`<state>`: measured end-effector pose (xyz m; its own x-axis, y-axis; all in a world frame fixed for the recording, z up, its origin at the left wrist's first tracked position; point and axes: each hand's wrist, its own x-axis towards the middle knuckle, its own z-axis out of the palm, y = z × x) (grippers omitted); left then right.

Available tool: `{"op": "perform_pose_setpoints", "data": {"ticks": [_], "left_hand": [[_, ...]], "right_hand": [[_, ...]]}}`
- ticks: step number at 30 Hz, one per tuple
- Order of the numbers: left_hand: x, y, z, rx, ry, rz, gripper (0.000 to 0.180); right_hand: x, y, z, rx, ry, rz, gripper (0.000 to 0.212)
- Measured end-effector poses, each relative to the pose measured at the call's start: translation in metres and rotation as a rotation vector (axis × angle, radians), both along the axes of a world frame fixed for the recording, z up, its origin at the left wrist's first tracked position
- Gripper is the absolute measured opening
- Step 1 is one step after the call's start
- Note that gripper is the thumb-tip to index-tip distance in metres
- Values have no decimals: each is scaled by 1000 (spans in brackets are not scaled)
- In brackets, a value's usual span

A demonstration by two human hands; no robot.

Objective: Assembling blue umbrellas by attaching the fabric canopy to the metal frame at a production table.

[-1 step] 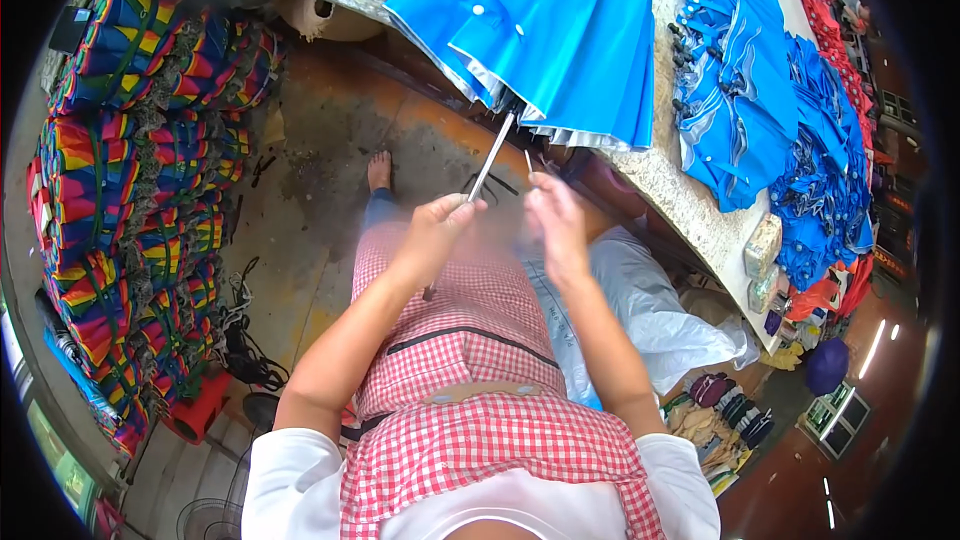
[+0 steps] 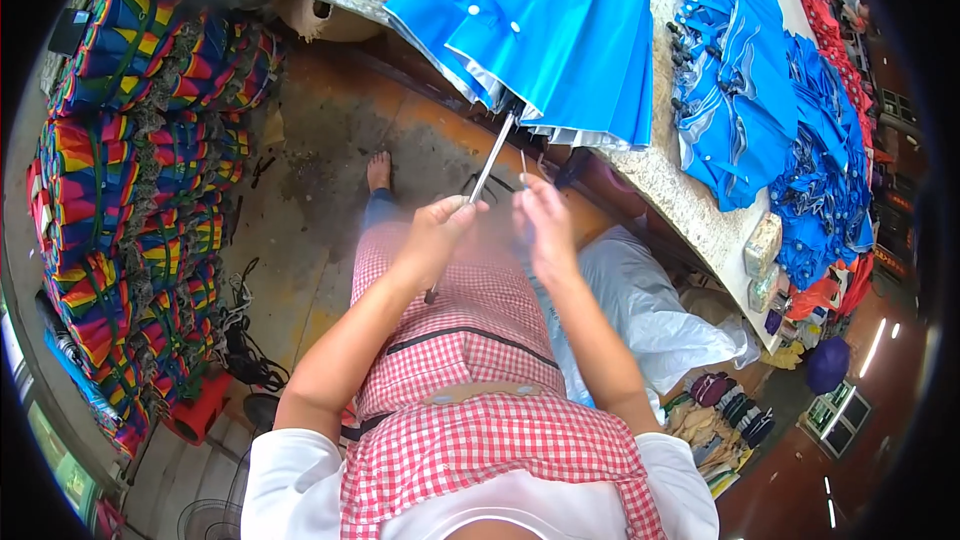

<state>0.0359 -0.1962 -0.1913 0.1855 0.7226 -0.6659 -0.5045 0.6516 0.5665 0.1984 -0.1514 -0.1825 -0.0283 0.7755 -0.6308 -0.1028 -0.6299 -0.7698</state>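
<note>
A blue umbrella (image 2: 560,40) with a pale lining lies partly folded over the table edge, its metal shaft (image 2: 494,155) pointing down toward me. My left hand (image 2: 440,230) is closed around the lower shaft, and the dark shaft end (image 2: 431,295) shows below the fist. Just right of the shaft, my right hand (image 2: 546,225) pinches a thin, pale, needle-like stick (image 2: 523,165) that points upward. The stick stands apart from the shaft. What the stick is exactly, I cannot make out. Part of the right hand's fingers is blurred.
The worn table (image 2: 690,230) runs along the far and right side, carrying several blue umbrellas (image 2: 735,80). Bundles of rainbow-coloured cloth (image 2: 110,160) are stacked at left. A white plastic sack (image 2: 640,310) lies below the table, right of my lap. A red stool-like object (image 2: 197,408) stands lower left.
My right hand has shifted slightly left, closer to the shaft, with the thin stick in its fingers. My left hand and the umbrella have barely moved.
</note>
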Motion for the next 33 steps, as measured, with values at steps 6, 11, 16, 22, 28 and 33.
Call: {"op": "perform_pose_setpoints", "data": {"ticks": [6,11,16,22,28,33], "left_hand": [[0,3,0,-28,-69,37,21],[-5,5,-2,-57,-222,29,22],[-17,2,4,-43,-369,38,24],[-16,2,5,-55,-362,35,24],[-18,3,0,-56,-385,46,24],[-21,8,3,-38,-394,40,25]], "right_hand": [[-36,4,-41,35,394,-237,33],[-33,13,-50,151,35,-161,33],[-14,7,21,874,-942,347,32],[-14,47,31,837,-1311,580,25],[-7,58,27,835,-1326,713,28],[8,46,45,798,-1052,617,27]]}}
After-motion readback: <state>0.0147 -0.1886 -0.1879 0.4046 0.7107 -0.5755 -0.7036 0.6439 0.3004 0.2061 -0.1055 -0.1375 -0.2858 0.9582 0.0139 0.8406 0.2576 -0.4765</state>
